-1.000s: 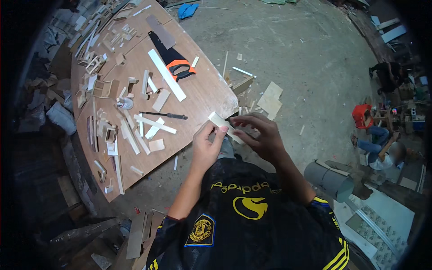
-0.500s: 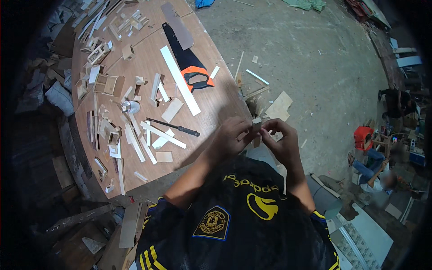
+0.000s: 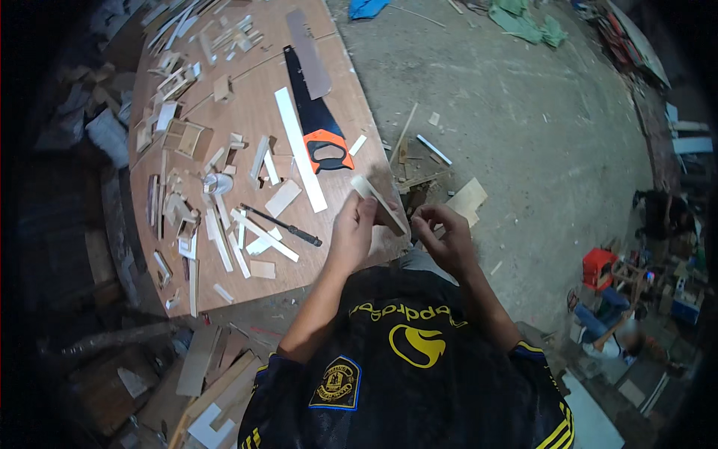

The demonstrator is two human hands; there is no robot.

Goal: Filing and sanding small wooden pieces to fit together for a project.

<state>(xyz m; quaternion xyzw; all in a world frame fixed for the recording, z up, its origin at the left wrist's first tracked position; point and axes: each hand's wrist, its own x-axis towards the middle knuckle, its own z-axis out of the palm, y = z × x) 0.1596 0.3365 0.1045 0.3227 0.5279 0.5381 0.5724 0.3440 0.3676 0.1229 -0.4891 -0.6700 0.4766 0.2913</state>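
Observation:
A short wooden strip (image 3: 383, 206) is gripped in my left hand (image 3: 351, 230), tilted over the table's right edge with its pale end pointing away from me. Just right of it, apart from the wood, my right hand (image 3: 447, 238) is closed with thumb and fingertips together; whatever it may pinch is too small to make out. Beyond my left hand lies a handsaw (image 3: 329, 152) with an orange and black handle. A long white strip (image 3: 301, 150) lies along the saw's left side. Nearer me on the table is a thin dark tool (image 3: 299, 233) with a black handle.
The wooden table (image 3: 254, 90) carries many offcuts, small wooden assemblies (image 3: 187, 140) and a clear jar (image 3: 218, 184). Scrap wood (image 3: 468, 200) lies on the concrete floor to the right. Farther right, a person (image 3: 609, 329) sits near a red container (image 3: 598, 268).
My left hand has moved left, turning the wooden strip from upright between both hands to slanted in the left alone. My right hand has let go of it and drawn slightly nearer me.

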